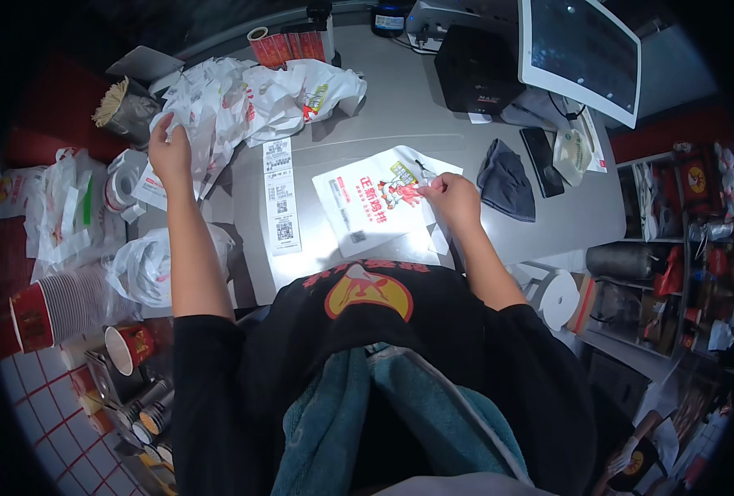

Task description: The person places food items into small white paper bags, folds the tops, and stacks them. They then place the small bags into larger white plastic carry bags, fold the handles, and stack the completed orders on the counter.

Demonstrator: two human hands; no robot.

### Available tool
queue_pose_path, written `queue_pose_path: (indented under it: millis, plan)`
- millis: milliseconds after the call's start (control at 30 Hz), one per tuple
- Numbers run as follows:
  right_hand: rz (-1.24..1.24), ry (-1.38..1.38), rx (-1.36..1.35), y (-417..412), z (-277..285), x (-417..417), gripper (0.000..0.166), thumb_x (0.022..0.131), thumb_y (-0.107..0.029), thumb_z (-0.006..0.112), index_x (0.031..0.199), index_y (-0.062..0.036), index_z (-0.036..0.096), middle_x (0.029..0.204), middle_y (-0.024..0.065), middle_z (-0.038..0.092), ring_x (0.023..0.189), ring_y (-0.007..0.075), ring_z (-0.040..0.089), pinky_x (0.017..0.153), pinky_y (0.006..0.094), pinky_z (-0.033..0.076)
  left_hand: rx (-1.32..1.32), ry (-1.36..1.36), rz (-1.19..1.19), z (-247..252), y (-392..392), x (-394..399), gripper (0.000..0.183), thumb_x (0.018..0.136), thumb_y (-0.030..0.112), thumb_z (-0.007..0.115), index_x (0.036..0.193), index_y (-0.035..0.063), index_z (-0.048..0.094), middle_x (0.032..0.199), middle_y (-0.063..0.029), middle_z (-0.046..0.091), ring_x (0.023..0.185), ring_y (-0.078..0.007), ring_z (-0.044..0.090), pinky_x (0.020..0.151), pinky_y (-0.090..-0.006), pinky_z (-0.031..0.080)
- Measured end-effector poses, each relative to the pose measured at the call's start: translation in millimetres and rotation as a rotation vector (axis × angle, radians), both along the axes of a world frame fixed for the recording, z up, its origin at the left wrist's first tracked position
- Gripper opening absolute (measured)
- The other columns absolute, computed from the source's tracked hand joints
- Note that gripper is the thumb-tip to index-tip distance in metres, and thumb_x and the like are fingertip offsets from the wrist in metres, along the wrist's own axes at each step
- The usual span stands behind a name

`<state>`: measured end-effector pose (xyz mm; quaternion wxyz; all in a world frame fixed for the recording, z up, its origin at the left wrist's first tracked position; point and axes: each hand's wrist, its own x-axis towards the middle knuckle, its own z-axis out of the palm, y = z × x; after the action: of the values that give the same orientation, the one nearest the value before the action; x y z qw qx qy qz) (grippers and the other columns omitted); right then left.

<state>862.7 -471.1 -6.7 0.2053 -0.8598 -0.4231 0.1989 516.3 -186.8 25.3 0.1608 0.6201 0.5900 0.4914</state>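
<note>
A white printed plastic bag (342, 211) lies on the grey counter before me, with a small black tie or clip near its top. The fingers of my right hand (453, 198) pinch its right side. My left hand (171, 149) is raised at the left edge of a heap of white plastic bags (218, 99); its fingers are curled at the heap, and whether they grip a bag is unclear. Between the two hands a long printed paper receipt (283, 198) lies on the counter.
A dark folded cloth (507, 180) and a smartphone (540, 162) lie at the right, below a white-framed monitor (580, 56). A holder of wooden skewers (128, 111) and stacked paper cups (63, 304) are at the left. A label roll (286, 46) stands behind. Another person's hand (624, 456) shows at the lower right.
</note>
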Motion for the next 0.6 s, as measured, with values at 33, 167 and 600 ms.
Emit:
queue_pose_path:
  millis: [33,167,600]
  plan:
    - [-0.017,0.051,0.029,0.6,1.0,0.7,0.024,0.071,-0.027,0.068,0.075,-0.0034,0.066,0.069,0.0092,0.062,0.066,0.0224,0.059,0.061,0.0323,0.045,0.06,-0.078,-0.091,17.6,-16.2,11.0,0.03,0.079,0.017,0.052,0.105,0.005,0.06,0.1,-0.0117,0.062,0.091,-0.0213,0.059,0.085,-0.0282,0.042]
    - [-0.017,0.127,0.069,-6.1,11.9,2.6,0.023,0.072,-0.025,0.066,0.081,-0.0041,0.067,0.076,0.0099,0.063,0.068,0.0231,0.06,0.062,0.0319,0.046,0.033,-0.353,-0.447,55.8,-93.5,60.6,0.021,0.082,0.001,0.048,0.101,-0.0012,0.058,0.097,-0.0086,0.061,0.091,-0.0123,0.056,0.081,-0.0234,0.042]
    - [0.031,0.468,0.357,-24.3,32.2,-24.7,0.016,0.068,0.0,0.069,0.072,-0.0012,0.054,0.069,0.0033,0.059,0.062,0.0091,0.054,0.058,0.0209,0.043,-0.723,-0.105,-1.019,30.5,-211.0,131.5,0.018,0.08,0.014,0.057,0.089,-0.0014,0.06,0.068,-0.0013,0.055,0.061,-0.007,0.049,0.058,-0.0219,0.041]
